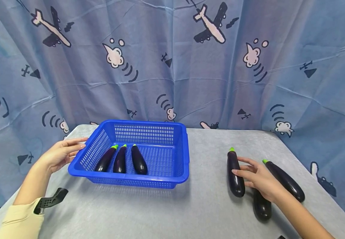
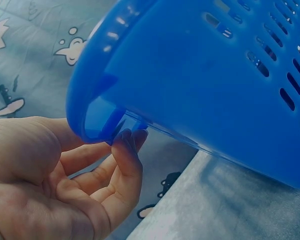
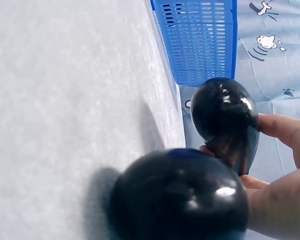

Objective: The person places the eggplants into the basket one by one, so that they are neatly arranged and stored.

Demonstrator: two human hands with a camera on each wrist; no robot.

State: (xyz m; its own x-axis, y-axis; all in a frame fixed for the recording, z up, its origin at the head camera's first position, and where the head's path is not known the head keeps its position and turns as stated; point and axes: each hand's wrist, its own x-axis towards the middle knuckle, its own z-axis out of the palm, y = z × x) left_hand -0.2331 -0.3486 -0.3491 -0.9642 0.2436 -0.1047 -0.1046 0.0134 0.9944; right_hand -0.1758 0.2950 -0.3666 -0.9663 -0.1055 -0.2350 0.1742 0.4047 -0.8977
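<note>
My right hand (image 1: 257,177) grips a dark purple eggplant (image 1: 234,172) with a green stem end, on the right side of the table. In the right wrist view, the held eggplant (image 3: 222,110) shows its rounded end between thumb and fingers; whether it touches the table I cannot tell. Under that hand lies a second eggplant (image 1: 262,207), partly hidden, and beside it a third eggplant (image 1: 287,182). My left hand (image 1: 60,153) holds the left rim of a blue plastic basket (image 1: 136,182); its curled fingertips (image 2: 127,150) meet the rim's underside.
Inside the basket, three eggplants (image 1: 120,161) lie side by side in its left half. The basket stands toward the back left of the grey table (image 1: 148,215). Behind the table hangs a blue curtain (image 1: 148,86) with airplane prints.
</note>
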